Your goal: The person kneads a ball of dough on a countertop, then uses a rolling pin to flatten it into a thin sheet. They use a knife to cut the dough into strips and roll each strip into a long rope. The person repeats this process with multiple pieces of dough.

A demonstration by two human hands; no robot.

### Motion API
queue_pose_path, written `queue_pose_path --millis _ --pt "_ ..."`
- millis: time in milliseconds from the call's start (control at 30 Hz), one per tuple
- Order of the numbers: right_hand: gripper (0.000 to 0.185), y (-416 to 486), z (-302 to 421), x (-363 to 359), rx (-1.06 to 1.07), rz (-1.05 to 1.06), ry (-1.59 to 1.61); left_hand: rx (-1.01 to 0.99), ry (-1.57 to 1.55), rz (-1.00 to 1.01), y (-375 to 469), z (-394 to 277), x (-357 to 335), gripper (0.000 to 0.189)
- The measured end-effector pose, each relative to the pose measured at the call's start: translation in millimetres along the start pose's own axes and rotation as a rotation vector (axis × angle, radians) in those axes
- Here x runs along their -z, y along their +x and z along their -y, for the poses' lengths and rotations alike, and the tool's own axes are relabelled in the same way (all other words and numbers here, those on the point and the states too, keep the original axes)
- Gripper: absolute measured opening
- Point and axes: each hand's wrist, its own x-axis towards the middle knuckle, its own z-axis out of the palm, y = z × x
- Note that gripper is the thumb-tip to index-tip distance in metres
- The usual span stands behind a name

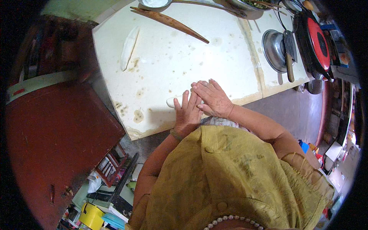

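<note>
A short roll of white dough [171, 102] lies near the front edge of the white table. On top of it rests my left hand [188, 110], palm down with the fingers spread. My right hand [212, 99] lies flat beside it, its fingertips meeting those of the left; the dough beneath is mostly hidden. A longer, flattened strip of dough [130, 49] lies at the table's left. Beyond the hands, a tapered wooden rolling pin [172, 23] lies slantwise.
A bowl of white flour [155, 2] and a metal bowl of chopped greens [254, 4] stand at the far edge. To the right are an upturned metal bowl [271, 51], a slotted turner with wooden handle [289, 67] and a red-and-black electric griddle [317, 43].
</note>
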Motion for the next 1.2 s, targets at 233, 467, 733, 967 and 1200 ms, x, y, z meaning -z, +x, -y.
queue_pose_path --millis 233,467,733,967,1200 --pt "0.052 102.4 -56.0 5.5 -0.173 -0.144 -0.255 0.230 0.174 -0.252 112.1 67.1 10.7 0.055" --pt "0.050 38.9 -28.8 8.2 0.021 -0.003 -0.320 0.061 0.051 -0.068 14.7 43.7 10.4 0.059" --pt "0.063 77.9 30.4 -36.6 -0.016 0.109 -0.293 0.338 -0.271 -0.421 -16.1 108.2 36.5 0.062" --pt "0.062 166.2 0.4 -34.5 -0.146 -0.178 -0.399 0.340 -0.386 -0.469 -20.6 172.3 65.8 0.055" --pt "0.054 35.0 51.5 -27.2 -0.106 0.045 -0.246 -0.051 -0.389 -0.371 -51.5 106.1 42.3 0.060"
